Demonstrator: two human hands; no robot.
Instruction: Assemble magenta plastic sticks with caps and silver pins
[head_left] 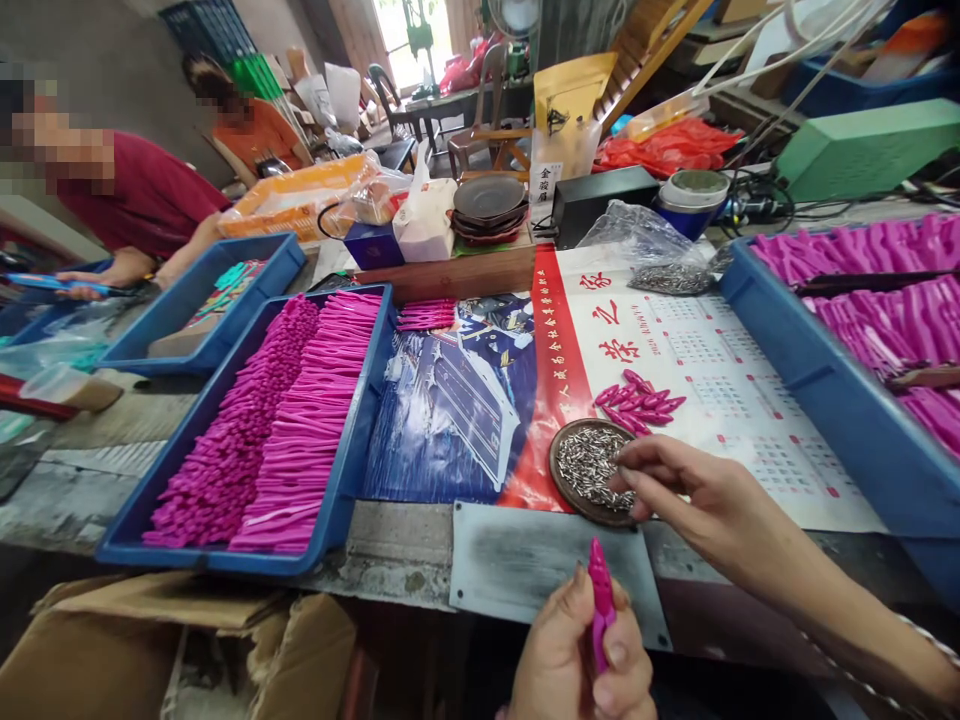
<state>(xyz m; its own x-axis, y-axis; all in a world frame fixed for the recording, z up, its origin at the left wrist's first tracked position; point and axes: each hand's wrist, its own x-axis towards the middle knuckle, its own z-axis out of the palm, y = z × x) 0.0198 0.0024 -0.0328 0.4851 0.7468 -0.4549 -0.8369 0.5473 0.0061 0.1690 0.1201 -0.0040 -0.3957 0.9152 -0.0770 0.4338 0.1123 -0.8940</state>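
My left hand (pixel 581 655) is at the bottom of the view, its thumb and fingers closed round a slim magenta plastic piece (pixel 600 590) with its pointed end up. Above and to the right, my right hand (pixel 694 490) reaches over a round brown dish (pixel 556 470) full of small silvery metal pins (pixel 592 460). Its fingertips are bent together in a pinch at the dish's right side; what they hold, if anything, is too small to make out. Just behind the dish lies a loose pile of magenta pieces (pixel 637 402).
A blue tray (pixel 352 440) of magenta pieces stands left, another blue tray (pixel 817 400) right. A metal plate (pixel 517 565) lies at the table's front edge. A plastic bag of pins (pixel 671 275) lies behind. Two other people sit at the far left; an open cardboard box (pixel 225 650) stands below.
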